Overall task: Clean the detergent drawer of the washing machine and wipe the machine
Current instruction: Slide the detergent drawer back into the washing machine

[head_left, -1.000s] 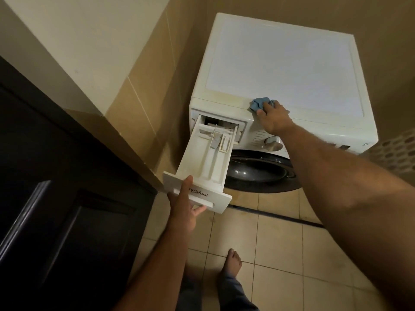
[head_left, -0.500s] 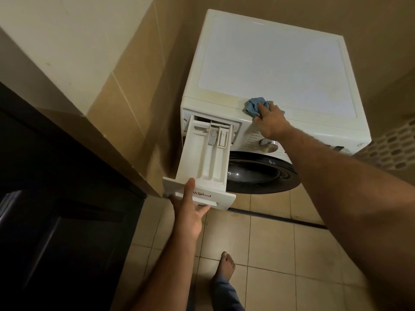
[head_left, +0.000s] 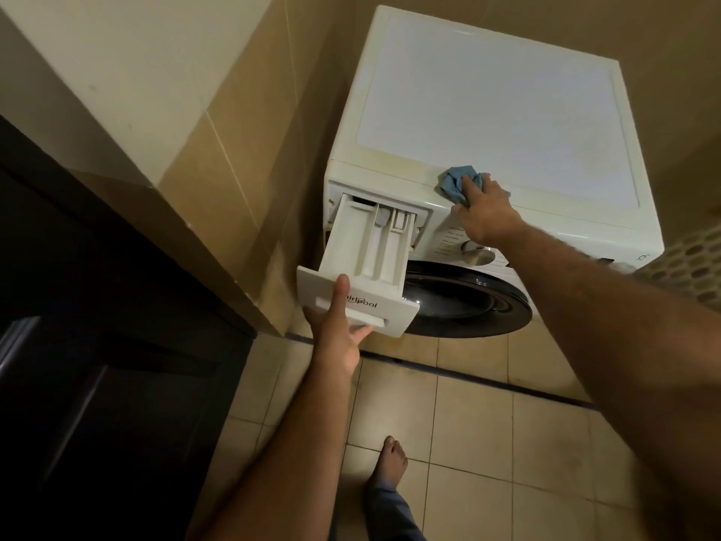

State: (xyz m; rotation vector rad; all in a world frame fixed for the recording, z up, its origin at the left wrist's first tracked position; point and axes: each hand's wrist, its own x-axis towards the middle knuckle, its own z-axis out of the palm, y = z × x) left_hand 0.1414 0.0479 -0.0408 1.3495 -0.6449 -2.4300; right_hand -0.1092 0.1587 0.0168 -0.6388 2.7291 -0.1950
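A white front-loading washing machine (head_left: 491, 103) stands in a tiled corner. Its white detergent drawer (head_left: 366, 247) is pulled far out at the top left of the front panel, showing its compartments. My left hand (head_left: 337, 329) grips the drawer's front handle, thumb on top of the face, fingers underneath. My right hand (head_left: 482, 212) holds a crumpled blue cloth (head_left: 454, 183) against the front edge of the machine's top, just right of the drawer opening. A silver dial (head_left: 478, 255) sits below that hand.
The dark round door (head_left: 464, 302) is below the drawer. A tiled wall and ledge (head_left: 218, 158) flank the machine's left side, with a dark cabinet door (head_left: 97, 384) nearer me. My bare foot (head_left: 388, 462) stands on the beige floor tiles.
The drawer has slid a little farther out in my left hand. My right hand stays with the cloth on the top's front edge. The view has shifted slightly.
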